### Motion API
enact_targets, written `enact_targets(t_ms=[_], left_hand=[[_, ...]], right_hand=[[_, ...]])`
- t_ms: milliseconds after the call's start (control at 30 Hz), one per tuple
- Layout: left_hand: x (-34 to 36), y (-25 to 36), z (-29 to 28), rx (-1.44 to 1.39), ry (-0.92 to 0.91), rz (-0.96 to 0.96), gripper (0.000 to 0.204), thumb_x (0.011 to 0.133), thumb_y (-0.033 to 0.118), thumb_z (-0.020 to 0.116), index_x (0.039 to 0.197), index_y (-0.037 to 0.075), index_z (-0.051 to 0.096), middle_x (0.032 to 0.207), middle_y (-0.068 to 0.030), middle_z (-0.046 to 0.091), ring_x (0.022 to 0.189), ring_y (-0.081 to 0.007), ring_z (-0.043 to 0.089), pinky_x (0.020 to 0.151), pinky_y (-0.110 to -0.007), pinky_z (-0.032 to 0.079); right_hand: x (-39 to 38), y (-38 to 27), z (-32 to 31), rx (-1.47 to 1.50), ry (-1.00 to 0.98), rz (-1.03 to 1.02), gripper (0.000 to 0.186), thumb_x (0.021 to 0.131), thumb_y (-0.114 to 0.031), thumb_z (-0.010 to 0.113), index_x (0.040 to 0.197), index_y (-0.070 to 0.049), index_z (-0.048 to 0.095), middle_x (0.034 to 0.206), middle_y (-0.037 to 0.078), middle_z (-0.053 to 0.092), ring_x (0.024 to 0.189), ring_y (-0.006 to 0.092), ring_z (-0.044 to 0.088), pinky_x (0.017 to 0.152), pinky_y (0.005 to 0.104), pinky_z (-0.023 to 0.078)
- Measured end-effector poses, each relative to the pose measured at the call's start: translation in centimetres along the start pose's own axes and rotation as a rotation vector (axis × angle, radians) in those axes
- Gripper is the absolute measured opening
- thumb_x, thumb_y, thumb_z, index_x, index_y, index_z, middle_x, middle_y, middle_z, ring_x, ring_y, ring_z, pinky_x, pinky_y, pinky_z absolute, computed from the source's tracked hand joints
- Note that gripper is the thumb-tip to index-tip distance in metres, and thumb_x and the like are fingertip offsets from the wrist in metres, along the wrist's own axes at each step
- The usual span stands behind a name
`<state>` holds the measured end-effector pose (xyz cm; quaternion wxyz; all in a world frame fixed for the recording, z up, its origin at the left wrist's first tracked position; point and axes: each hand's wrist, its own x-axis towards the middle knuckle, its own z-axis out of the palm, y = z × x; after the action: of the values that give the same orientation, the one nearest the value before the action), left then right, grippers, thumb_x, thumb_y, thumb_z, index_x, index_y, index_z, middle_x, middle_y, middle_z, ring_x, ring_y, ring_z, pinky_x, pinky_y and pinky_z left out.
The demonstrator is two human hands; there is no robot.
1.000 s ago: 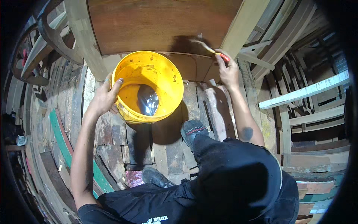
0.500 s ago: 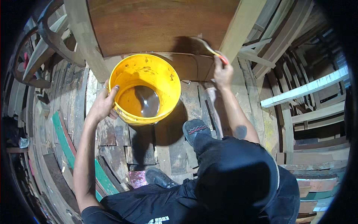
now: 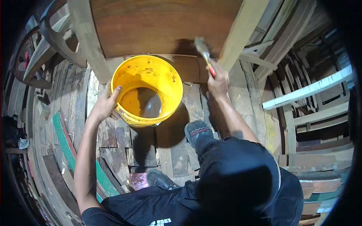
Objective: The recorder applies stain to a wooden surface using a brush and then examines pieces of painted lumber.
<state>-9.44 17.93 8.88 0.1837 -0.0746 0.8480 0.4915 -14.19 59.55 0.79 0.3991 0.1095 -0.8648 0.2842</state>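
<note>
My left hand [image 3: 103, 104] grips the left rim of a yellow bucket [image 3: 171, 84], thumb over the edge and fingers outside. Dark brown liquid [image 3: 152, 105] lies at the bucket's bottom, and brown smears mark its inner wall. A paintbrush [image 3: 206, 54] with a red and yellow handle is closed in my right hand [image 3: 218, 82]. Its bristles point up and away, in front of the lower right part of a brown wooden panel [image 3: 162, 26]; whether they touch it I cannot tell. The bucket is tilted toward me, just before the panel.
Pale wooden posts [image 3: 245, 34] flank the panel on both sides. A curved wooden chair frame [image 3: 56, 34] stands at far left. Stacked timber and a white-painted bar [image 3: 307, 88] fill the right side. A green board [image 3: 66, 135] lies on the plank floor [image 3: 181, 158] at left.
My right hand has come slightly left and toward me, and the brush has turned so its bristles point more upward. My left hand and the bucket have hardly moved.
</note>
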Motion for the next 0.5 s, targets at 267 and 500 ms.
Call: enact_targets(t_ms=[267, 500], left_hand=[[-0.7, -0.6, 0.0, 0.054, -0.007, 0.05, 0.068, 0.106, 0.043, 0.045, 0.16, 0.011, 0.018, 0.085, -0.0188, 0.069, 0.048, -0.0217, 0.067, 0.042, -0.031, 0.057], [0.1, -1.8, -0.6, 0.012, -0.033, 0.05, 0.07, 0.103, 0.044, 0.047, 0.159, 0.012, 0.018, 0.102, -0.0265, 0.068, 0.052, -0.0279, 0.069, 0.043, -0.034, 0.058]], right_hand=[[-0.2, 0.8, -2.5, 0.048, -0.005, 0.244, 0.025, 0.096, -0.014, 0.069, 0.119, -0.006, 0.071, 0.115, 0.018, 0.072, 0.105, 0.0318, 0.07, 0.092, 0.0386, 0.053], [1.6, 0.3, -3.2, -0.098, 0.215, 0.215, 0.028, 0.095, -0.009, 0.067, 0.122, -0.004, 0.07, 0.104, 0.02, 0.072, 0.097, 0.0375, 0.07, 0.084, 0.0437, 0.053]])
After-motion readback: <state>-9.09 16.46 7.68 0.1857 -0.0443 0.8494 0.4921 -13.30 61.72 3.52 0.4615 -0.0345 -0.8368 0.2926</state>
